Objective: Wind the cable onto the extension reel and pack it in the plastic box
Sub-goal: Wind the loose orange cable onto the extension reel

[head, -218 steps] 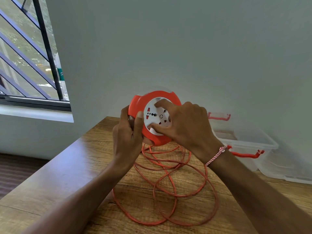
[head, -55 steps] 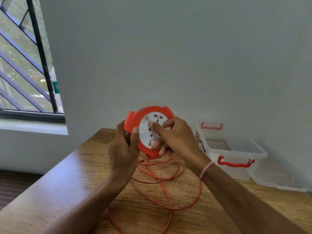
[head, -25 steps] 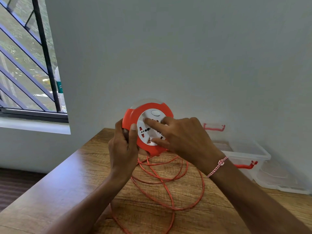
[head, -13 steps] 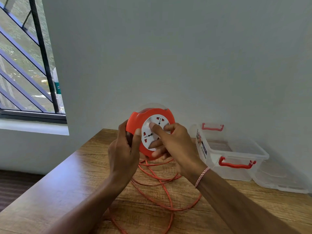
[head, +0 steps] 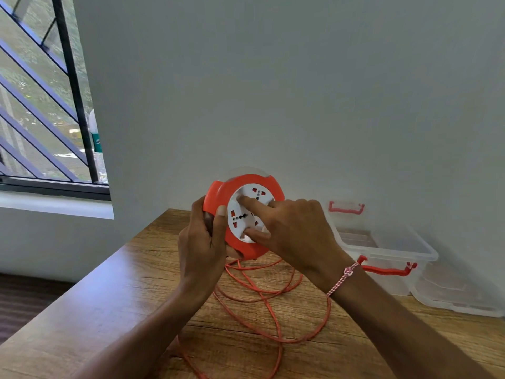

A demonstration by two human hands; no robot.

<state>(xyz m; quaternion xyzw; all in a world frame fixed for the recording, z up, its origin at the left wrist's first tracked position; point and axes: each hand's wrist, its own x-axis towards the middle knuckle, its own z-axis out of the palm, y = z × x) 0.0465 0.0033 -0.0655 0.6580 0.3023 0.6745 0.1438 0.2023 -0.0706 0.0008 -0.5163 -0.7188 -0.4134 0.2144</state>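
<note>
As left hand (head: 200, 242) grips reel (head: 218, 191), right hand (head: 295, 231) has rolled knuckles-up.

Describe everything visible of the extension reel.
The extension reel is a round plastic drum: orange shell, white face with red and black socket holes, a clear rim along its top. It is held on edge above the wooden table, face toward the camera. The left hand grips its left rim; the right hand presses index finger and thumb on the white face. Orange cable hangs from its underside into loose loops on the table.
</note>
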